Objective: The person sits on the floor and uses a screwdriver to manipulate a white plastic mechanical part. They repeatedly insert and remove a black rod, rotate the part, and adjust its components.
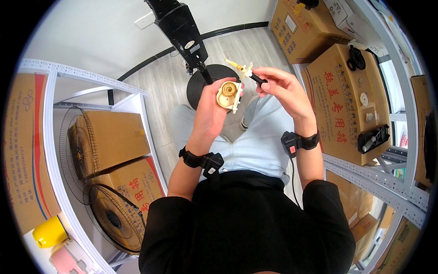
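A cream plastic gear housing (224, 101), round and hollow with a ring-shaped socket inside, sits in my left hand (209, 112), its open side facing up. The fingers of that hand wrap around its outer side. Just to the right, my right hand (286, 90) pinches the black end of a gear shaft (246, 71). This part has a pale disc in its middle and a thin yellowish tip pointing up and left. Shaft and housing are close together but apart. Beyond my hands stands a black fan body (180, 34) on a pole with a round black base (216, 75).
Left, two wire fan guards (78, 148) lean against cardboard boxes on a white metal shelf (102, 86). A yellow object (49, 231) lies near it. Right, a cardboard box (326, 105) carries black scissors (356, 58), a white disc (363, 99) and a black plastic part (373, 139).
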Demonstrator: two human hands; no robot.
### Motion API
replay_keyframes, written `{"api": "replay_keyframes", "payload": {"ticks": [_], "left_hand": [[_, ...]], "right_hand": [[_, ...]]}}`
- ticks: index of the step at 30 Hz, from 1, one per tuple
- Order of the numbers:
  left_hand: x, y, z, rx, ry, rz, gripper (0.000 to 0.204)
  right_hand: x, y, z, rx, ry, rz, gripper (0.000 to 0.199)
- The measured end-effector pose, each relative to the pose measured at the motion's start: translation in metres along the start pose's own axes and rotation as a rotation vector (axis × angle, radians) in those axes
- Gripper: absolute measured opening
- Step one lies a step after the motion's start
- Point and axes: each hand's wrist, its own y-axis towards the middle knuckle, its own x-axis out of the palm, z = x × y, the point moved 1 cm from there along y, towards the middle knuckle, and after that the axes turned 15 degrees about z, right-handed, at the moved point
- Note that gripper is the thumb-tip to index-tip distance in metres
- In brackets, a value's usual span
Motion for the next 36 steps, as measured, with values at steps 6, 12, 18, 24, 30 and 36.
{"api": "replay_keyframes", "payload": {"ticks": [6,12,18,24,30,36], "left_hand": [[-0.003,-0.006,-0.001,0.069,0.121,-0.217,0.067],[-0.001,-0.010,0.002,0.023,0.232,-0.230,0.080],[-0.003,-0.008,0.002,-0.030,0.326,-0.366,0.080],[-0.005,-0.007,0.002,-0.105,0.347,-0.357,0.081],[-0.005,-0.008,0.002,-0.076,0.307,-0.381,0.086],[-0.004,-0.011,0.006,-0.020,0.350,-0.352,0.090]], "right_hand": [[-0.007,0.002,0.001,0.022,-0.033,0.026,0.034],[-0.014,0.010,-0.011,-0.063,-0.197,-0.023,0.029],[-0.011,0.013,-0.042,-0.269,-0.532,-0.209,0.023],[-0.006,0.012,-0.051,-0.283,-0.627,-0.292,0.022],[-0.014,0.012,-0.038,-0.259,-0.546,-0.248,0.025],[-0.020,0.010,-0.037,-0.164,-0.443,-0.196,0.025]]}}
